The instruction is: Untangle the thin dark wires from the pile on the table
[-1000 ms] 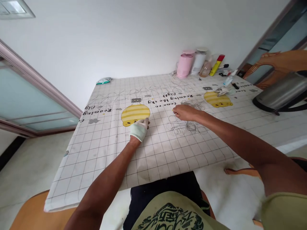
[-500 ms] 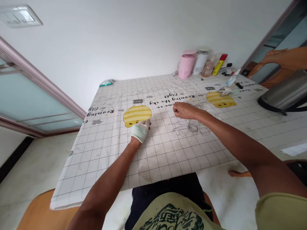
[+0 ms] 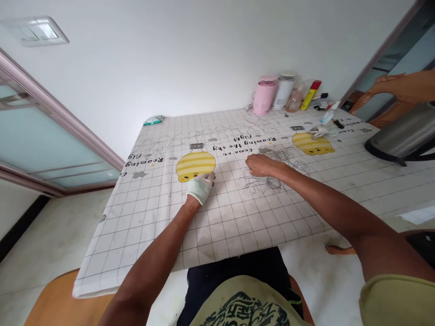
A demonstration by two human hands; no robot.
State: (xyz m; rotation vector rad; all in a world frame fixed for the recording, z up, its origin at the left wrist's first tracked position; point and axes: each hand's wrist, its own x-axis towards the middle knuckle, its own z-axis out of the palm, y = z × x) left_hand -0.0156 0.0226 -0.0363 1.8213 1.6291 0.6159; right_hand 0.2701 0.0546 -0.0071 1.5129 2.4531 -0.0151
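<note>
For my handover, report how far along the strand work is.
Done: a tangle of thin dark strands looks gathered mid-table on the white grid-printed tablecloth. In hand: the bare right hand beside it; the white-gloved left hand rests on the cloth. Left: fine strands scattered near the far edge.

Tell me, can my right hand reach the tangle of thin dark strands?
Probably yes: your right hand rests just beside the tangle of thin dark strands, and nothing stands between them; your gloved left hand is away to the side.
</note>
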